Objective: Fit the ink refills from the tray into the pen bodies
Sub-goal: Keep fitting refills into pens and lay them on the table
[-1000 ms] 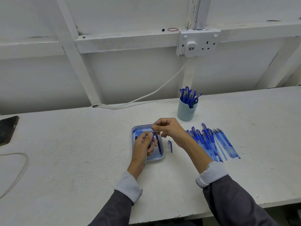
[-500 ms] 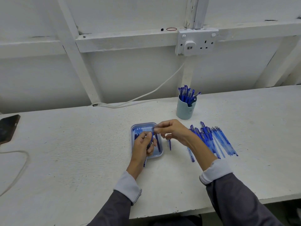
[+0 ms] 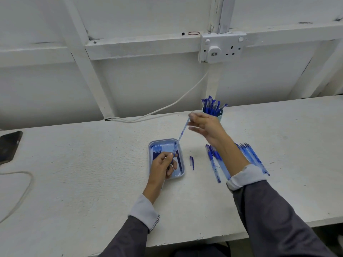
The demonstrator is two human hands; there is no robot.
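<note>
— Surface first?
— White-painted table (image 3: 92, 173), scuffed, wall to wall. Near the middle, a pale blue tray (image 3: 161, 140) with dark blue refills (image 3: 179, 162) inside. Just right of the tray, a loose blue cap (image 3: 192, 162). Further right, a row of blue pens (image 3: 210, 156) flat on the board, partly under the right forearm. At the back, a light cup (image 3: 220, 115) full of upright pens. Far left, a dark phone (image 3: 9, 145) and a loop of pale cord (image 3: 30, 179).
— And the room?
— White panelled wall, crossed by beams. Double socket (image 3: 222, 47) on the rail, one plug in, white cable (image 3: 167, 107) down to the table's back edge. Red rubber band (image 3: 193, 33) on the ledge just left of the socket.
— Hands?
— Left hand (image 3: 163, 166) low over the tray, fingers curled round a dark blue pen body (image 3: 172, 158), mostly hidden. Right hand (image 3: 206, 125) up in front of the cup, blurred, thumb and forefinger pinching a thin translucent refill (image 3: 183, 130) near its top end, other fingers fanned out. Refill slanted, lower end over the tray's far right corner.
— Against half a second earlier?
— Then: both hands together over the tray, right fingertips at the left's. Now: right hand lifted away toward the cup, refill along with it. Left hand in the same spot. Cap and pen row unmoved.
</note>
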